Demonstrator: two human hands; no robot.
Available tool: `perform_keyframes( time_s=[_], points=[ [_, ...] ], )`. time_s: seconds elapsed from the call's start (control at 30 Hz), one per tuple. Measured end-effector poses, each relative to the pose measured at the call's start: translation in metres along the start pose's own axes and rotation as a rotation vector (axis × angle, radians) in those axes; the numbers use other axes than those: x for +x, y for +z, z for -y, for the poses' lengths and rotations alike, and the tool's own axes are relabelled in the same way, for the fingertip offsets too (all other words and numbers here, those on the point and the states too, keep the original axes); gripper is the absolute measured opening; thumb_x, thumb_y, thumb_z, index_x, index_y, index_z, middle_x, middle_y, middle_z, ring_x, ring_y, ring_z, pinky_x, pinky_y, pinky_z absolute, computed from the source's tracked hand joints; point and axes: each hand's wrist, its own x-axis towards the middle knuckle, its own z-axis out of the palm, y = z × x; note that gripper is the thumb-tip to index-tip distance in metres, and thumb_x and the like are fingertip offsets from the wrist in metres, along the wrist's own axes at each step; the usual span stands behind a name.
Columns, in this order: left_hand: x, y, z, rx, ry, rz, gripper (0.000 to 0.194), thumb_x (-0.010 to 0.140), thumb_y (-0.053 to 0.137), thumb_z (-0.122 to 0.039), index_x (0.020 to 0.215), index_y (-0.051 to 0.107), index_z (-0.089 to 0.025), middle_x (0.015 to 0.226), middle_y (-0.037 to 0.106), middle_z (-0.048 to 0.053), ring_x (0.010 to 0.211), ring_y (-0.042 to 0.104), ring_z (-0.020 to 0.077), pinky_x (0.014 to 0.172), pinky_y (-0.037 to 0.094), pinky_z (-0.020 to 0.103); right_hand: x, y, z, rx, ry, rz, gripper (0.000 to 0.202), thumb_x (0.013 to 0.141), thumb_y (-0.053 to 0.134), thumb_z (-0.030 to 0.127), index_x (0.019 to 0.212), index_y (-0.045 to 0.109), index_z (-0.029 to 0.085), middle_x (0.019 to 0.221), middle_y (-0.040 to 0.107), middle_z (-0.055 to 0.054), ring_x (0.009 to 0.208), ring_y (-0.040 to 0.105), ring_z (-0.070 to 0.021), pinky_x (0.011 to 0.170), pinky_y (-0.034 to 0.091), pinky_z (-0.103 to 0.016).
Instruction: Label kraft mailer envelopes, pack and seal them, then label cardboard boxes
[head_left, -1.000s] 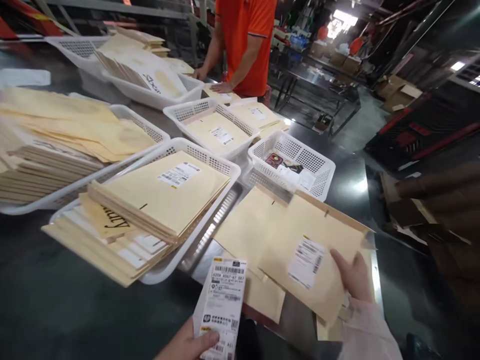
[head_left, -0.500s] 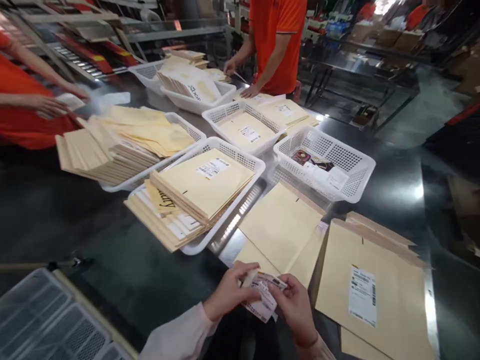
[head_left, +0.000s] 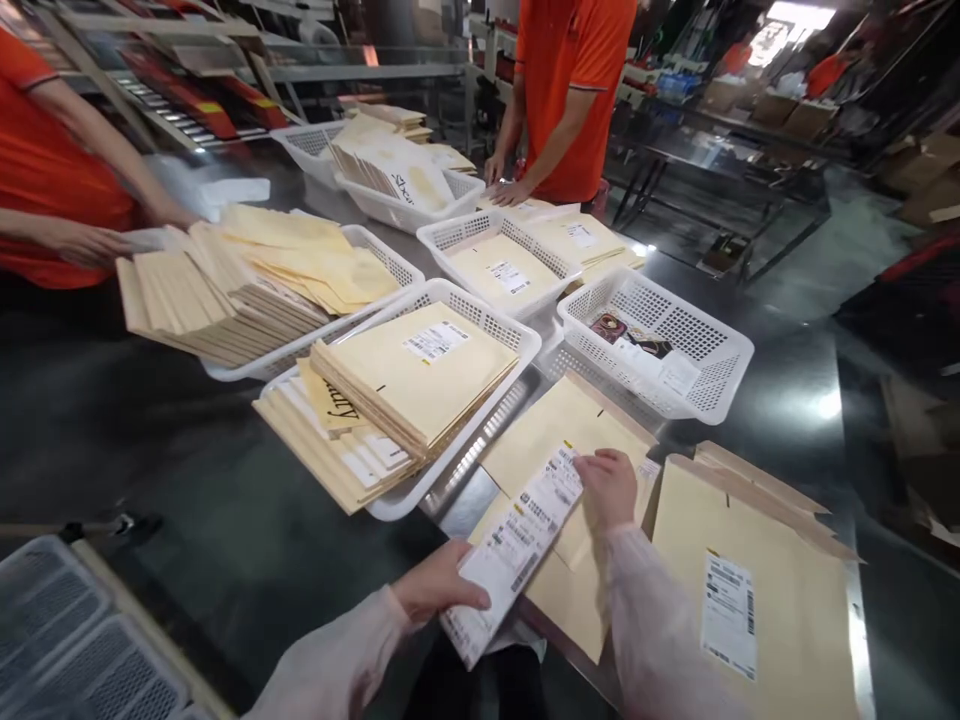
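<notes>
A long strip of printed shipping labels (head_left: 517, 540) is stretched between my two hands, slanting up to the right. My left hand (head_left: 439, 585) grips its lower end, thumb on top. At the upper end, the fingers of my right hand (head_left: 609, 485) pinch the strip's corner. Beneath the strip lie kraft envelopes (head_left: 551, 415), partly covered by it and by my right forearm. To the right, another kraft envelope (head_left: 795, 570) has its flap raised and bears a white label (head_left: 729, 612).
White plastic baskets surround the work: one (head_left: 525, 345) heaped with envelopes, another (head_left: 739, 375) with small packets. Stacked envelopes (head_left: 217, 300) overhang a left basket. Two people in orange shirts (head_left: 574, 60) (head_left: 52, 150) work across the metal table. Grey trays (head_left: 82, 650) stand lower left.
The labels, bunched together between both hands before, are now drawn out into a long strip. My right hand has moved up and away over the envelopes; my left hand has shifted slightly left.
</notes>
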Motion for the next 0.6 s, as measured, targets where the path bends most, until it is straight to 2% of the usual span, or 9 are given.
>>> perform_keyframes(
  time_s=[0.07,0.13,0.17,0.23,0.27,0.33,0.47,0.53,0.6],
  points=[
    [-0.007,-0.016,0.006,-0.019,-0.022,0.019,0.055,0.045,0.092,-0.033,0.092,0.077,-0.01,0.086,0.076,0.011,0.08,0.069,0.0232,0.076,0.051,0.031,0.02,0.015,-0.002,-0.201,0.064,-0.017,0.025,0.075,0.068,0.046,0.078,0.077,0.023,0.111,0.065,-0.01,0.107,0.056,-0.0291,0.097,0.04,-0.048],
    [-0.015,-0.029,0.014,-0.012,-0.054,0.049,0.056,0.047,0.091,-0.038,0.094,0.078,-0.01,0.087,0.076,0.012,0.082,0.07,0.0242,0.078,0.051,0.031,0.025,0.024,-0.003,-0.387,0.084,-0.004,0.036,0.078,0.066,0.048,0.104,0.074,0.025,0.126,0.058,-0.011,0.118,0.049,-0.0324,0.098,0.036,-0.051],
    [-0.02,-0.035,0.019,-0.005,-0.069,0.06,0.057,0.048,0.091,-0.04,0.094,0.078,-0.01,0.088,0.077,0.012,0.083,0.07,0.0247,0.08,0.051,0.032,0.023,0.026,-0.003,-0.459,0.1,-0.013,0.053,0.078,0.065,0.052,0.122,0.066,0.023,0.134,0.053,-0.014,0.122,0.046,-0.0346,0.098,0.036,-0.053],
    [-0.031,-0.043,0.029,-0.004,-0.088,0.066,0.057,0.048,0.091,-0.042,0.095,0.078,-0.011,0.091,0.077,0.012,0.085,0.071,0.0255,0.08,0.051,0.032,0.013,0.023,-0.006,-0.552,0.189,-0.057,0.095,0.073,0.065,0.065,0.148,0.036,0.014,0.142,0.042,-0.025,0.125,0.042,-0.0412,0.095,0.036,-0.058],
    [-0.038,-0.046,0.033,-0.011,-0.093,0.064,0.057,0.049,0.091,-0.042,0.095,0.078,-0.011,0.091,0.077,0.012,0.084,0.071,0.0257,0.08,0.051,0.031,0.008,0.02,-0.009,-0.568,0.257,-0.075,0.111,0.069,0.067,0.07,0.151,0.024,0.009,0.14,0.041,-0.03,0.123,0.043,-0.0447,0.092,0.038,-0.06],
    [-0.049,-0.048,0.041,-0.036,-0.098,0.055,0.056,0.051,0.09,-0.043,0.094,0.079,-0.011,0.09,0.076,0.012,0.084,0.071,0.0258,0.077,0.051,0.03,0.001,0.015,-0.015,-0.503,0.361,-0.067,0.128,0.059,0.074,0.069,0.152,0.016,0.003,0.131,0.045,-0.037,0.115,0.049,-0.0487,0.087,0.041,-0.062],
    [-0.06,-0.034,0.045,-0.082,-0.108,0.078,0.055,0.054,0.09,-0.042,0.097,0.078,-0.011,0.091,0.076,0.014,0.084,0.07,0.0257,0.074,0.05,0.028,0.003,0.019,-0.017,-0.194,0.329,-0.097,0.122,0.054,0.083,0.048,0.15,0.022,0.005,0.126,0.055,-0.03,0.112,0.056,-0.0414,0.094,0.045,-0.052],
    [-0.061,-0.024,0.042,-0.1,-0.108,0.098,0.053,0.055,0.089,-0.041,0.097,0.078,-0.011,0.089,0.076,0.013,0.082,0.07,0.0256,0.072,0.05,0.028,0.006,0.017,-0.013,0.126,0.311,-0.085,0.099,0.057,0.079,0.046,0.141,0.042,0.007,0.121,0.063,-0.023,0.111,0.059,-0.0366,0.094,0.048,-0.048],
    [-0.061,-0.015,0.036,-0.11,-0.111,0.114,0.051,0.056,0.089,-0.04,0.096,0.078,-0.011,0.086,0.076,0.013,0.08,0.07,0.0258,0.071,0.05,0.029,0.002,-0.002,-0.01,0.416,0.296,-0.028,0.073,0.061,0.073,0.052,0.12,0.061,0.01,0.111,0.07,-0.018,0.102,0.065,-0.0333,0.087,0.053,-0.045]
  ],
)
